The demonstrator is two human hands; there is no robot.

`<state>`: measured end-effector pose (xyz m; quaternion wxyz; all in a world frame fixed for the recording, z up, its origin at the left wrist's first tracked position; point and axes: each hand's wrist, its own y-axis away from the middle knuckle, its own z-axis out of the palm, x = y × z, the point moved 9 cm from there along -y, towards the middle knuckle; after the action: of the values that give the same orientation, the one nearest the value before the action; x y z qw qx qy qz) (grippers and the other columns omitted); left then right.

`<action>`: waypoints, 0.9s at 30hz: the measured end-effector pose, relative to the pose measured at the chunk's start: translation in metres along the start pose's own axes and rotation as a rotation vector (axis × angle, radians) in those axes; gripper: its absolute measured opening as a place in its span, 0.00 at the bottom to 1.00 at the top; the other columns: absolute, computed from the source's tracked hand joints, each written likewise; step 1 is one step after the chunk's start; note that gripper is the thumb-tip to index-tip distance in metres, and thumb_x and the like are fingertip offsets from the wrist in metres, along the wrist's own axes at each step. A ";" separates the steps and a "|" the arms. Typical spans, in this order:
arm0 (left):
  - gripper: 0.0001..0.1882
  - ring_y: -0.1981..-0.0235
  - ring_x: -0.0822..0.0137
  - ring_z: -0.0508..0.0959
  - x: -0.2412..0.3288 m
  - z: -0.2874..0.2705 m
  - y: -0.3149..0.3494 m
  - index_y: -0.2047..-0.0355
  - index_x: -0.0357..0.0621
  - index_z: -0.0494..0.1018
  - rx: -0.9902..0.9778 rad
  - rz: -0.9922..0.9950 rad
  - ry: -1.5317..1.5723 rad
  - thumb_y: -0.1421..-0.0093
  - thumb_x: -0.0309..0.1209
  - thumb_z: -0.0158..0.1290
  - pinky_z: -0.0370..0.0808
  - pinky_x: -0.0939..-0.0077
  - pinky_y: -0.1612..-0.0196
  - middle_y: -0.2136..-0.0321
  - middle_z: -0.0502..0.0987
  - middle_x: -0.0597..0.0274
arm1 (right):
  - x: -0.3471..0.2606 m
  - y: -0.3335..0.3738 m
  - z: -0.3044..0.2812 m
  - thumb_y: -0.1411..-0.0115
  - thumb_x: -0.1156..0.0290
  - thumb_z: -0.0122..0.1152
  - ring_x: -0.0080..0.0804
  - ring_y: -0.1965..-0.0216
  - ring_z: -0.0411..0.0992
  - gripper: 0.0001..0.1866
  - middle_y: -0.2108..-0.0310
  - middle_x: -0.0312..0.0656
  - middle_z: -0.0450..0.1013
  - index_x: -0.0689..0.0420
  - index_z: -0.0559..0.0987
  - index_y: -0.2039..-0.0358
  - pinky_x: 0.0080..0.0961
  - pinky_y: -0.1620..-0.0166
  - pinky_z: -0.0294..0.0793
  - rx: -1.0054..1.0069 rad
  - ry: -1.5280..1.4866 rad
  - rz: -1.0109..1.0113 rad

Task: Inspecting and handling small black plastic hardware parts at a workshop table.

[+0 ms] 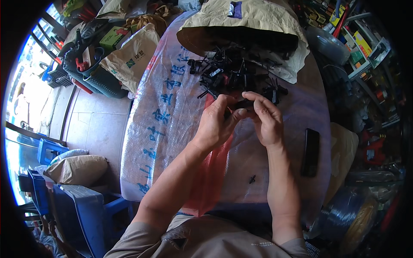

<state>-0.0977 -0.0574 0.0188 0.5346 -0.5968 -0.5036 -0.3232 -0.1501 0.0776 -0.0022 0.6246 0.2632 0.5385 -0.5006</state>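
Observation:
My left hand is closed, thumb and fingers pinching a small black plastic part. My right hand curls in from the other side, its fingertips closed on the same part. Fingers cover much of the part, so its full shape is hidden. Just beyond my hands lies a heap of black parts with thin prongs or cable-like ends. The heap spreads out from the mouth of a large brown paper sack lying on its side. One tiny black piece lies alone between my forearms.
A white woven plastic sheet with a red stripe covers the table. On it at the right is a black phone. A blue plastic chair and a stuffed sack stand left. Crowded shelves line the right side.

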 end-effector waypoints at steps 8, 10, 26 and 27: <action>0.11 0.69 0.68 0.80 -0.003 0.004 0.000 0.59 0.34 0.67 0.011 0.018 0.212 0.39 0.26 0.53 0.75 0.76 0.64 0.70 0.79 0.54 | -0.011 0.005 0.016 0.37 0.76 0.52 0.19 0.62 0.72 0.12 0.55 0.37 0.71 0.62 0.76 0.53 0.17 0.59 0.73 -0.078 0.188 -0.053; 0.07 0.69 0.69 0.79 -0.003 0.004 -0.001 0.63 0.34 0.69 0.006 -0.022 0.190 0.39 0.24 0.52 0.75 0.76 0.65 0.72 0.79 0.55 | -0.012 0.004 0.012 0.37 0.76 0.53 0.19 0.63 0.72 0.11 0.58 0.37 0.72 0.62 0.77 0.54 0.17 0.59 0.73 -0.063 0.266 -0.073; 0.04 0.73 0.71 0.77 0.010 0.005 0.007 0.69 0.35 0.68 0.096 0.178 -0.103 0.41 0.22 0.52 0.73 0.76 0.72 0.74 0.76 0.55 | 0.006 0.004 0.013 0.39 0.76 0.51 0.19 0.72 0.68 0.08 0.73 0.35 0.72 0.62 0.75 0.61 0.18 0.67 0.69 -0.145 0.061 -0.016; 0.04 0.75 0.66 0.77 0.013 0.004 0.007 0.71 0.36 0.68 0.121 0.206 -0.092 0.43 0.23 0.53 0.72 0.72 0.72 0.76 0.75 0.54 | 0.006 0.005 0.013 0.40 0.77 0.51 0.19 0.72 0.67 0.08 0.73 0.35 0.71 0.62 0.75 0.61 0.17 0.67 0.68 -0.155 0.035 -0.013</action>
<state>-0.0881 -0.0498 0.0277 0.5764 -0.6263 -0.4819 -0.2081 -0.1410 0.0655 -0.0050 0.6303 0.2193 0.5881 -0.4569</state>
